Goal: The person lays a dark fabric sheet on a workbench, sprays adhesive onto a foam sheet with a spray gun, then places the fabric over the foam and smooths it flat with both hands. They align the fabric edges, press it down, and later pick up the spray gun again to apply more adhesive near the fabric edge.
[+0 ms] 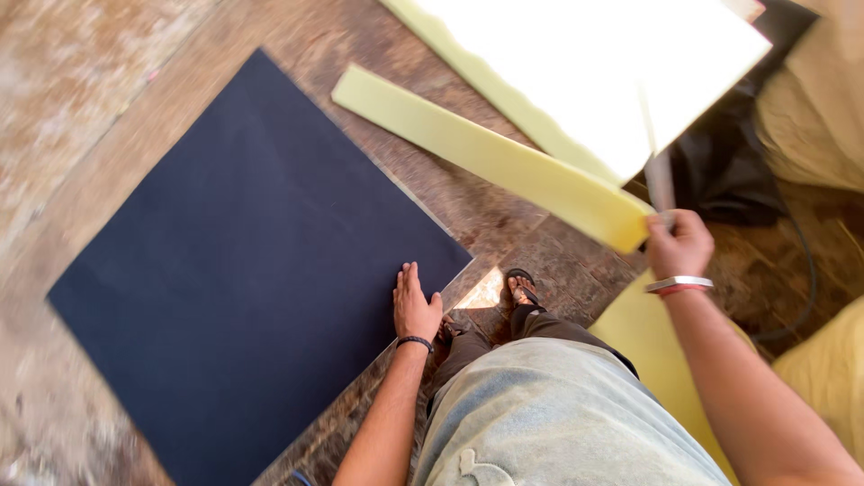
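1. Fingers point(407, 281) of the left hand point(414, 306) lie flat and spread, grasping nothing, pressing on the near corner of the dark sheet point(243, 270)
2. Right hand point(679, 245) is clenched around a thin pale stick-like tool point(660, 175), blurred by motion; its exact kind cannot be told
3. Dark sheet: a large square, navy to black, lying flat on the floor point(63, 81) of worn brownish boards; judged thin, light and pliable, so best held down by a palm at a corner or edge, as shown
4. Yellow foam strip point(486, 157): long and narrow, lying just beyond the sheet's far edge, its near end beside the right hand; whether the hand touches it cannot be told. Judged soft, light and floppy, best gripped near an end
5. Large foam slab point(594, 63): pale, brightly lit, beyond the strip
6. Sandalled foot point(520, 286) stands just beside the sheet's corner
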